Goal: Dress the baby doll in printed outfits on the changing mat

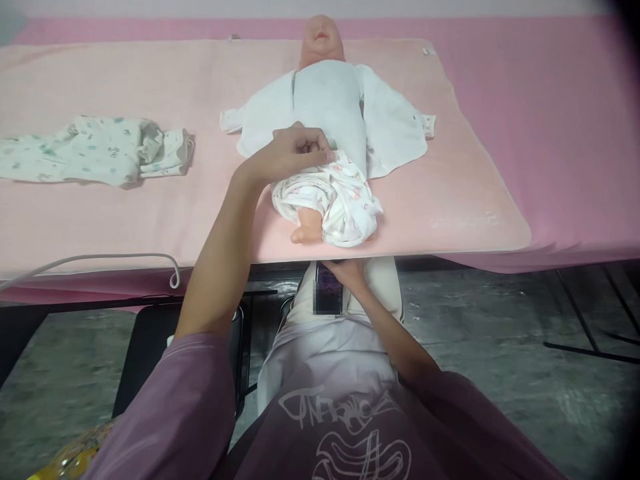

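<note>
Your left hand [303,145] curls at the baby doll's [327,97] printed trousers [349,203], whether pinching them I cannot tell; your right hand [351,275], apart, grips a smartphone [332,292]

A baby-care practice room is suggested — a doll [323,43] is laid on a pink-draped table [545,120], with an infant garment [95,150] placed alongside; home or classroom cannot be told.

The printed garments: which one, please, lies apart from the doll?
The green-printed garment leftmost on the mat; the pink-printed one is bunched on the doll, at the left hand.
</note>
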Demonstrator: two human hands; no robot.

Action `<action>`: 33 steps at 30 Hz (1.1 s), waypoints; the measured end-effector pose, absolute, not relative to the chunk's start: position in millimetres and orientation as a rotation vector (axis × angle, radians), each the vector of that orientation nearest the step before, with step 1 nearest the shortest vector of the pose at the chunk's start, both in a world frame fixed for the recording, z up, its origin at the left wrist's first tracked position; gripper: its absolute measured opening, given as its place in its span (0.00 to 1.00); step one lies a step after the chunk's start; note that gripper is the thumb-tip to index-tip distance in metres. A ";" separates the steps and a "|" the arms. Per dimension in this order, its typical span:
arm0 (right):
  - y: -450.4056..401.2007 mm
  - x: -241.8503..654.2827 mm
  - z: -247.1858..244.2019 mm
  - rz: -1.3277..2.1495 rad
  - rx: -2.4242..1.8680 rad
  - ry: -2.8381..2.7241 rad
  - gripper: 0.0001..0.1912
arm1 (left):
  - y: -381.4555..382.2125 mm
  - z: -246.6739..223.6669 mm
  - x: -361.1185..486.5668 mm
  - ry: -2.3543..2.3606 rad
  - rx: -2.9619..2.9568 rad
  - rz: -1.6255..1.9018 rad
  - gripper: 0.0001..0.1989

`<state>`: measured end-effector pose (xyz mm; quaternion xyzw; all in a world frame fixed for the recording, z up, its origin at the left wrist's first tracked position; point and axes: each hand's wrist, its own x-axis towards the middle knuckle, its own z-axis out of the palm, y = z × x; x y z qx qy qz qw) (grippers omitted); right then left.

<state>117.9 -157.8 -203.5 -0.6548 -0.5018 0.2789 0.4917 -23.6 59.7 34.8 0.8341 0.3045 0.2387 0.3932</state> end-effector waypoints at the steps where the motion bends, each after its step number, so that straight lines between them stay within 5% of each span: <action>1: -157.9 117.6 -204.0 0.679 -1.600 -1.215 0.34 | 59.6 34.9 -23.4 0.773 2.111 0.605 0.12; 33: -157.7 118.4 -200.9 0.727 -1.604 -1.219 0.30 | 61.7 32.4 -23.4 0.713 2.146 0.601 0.17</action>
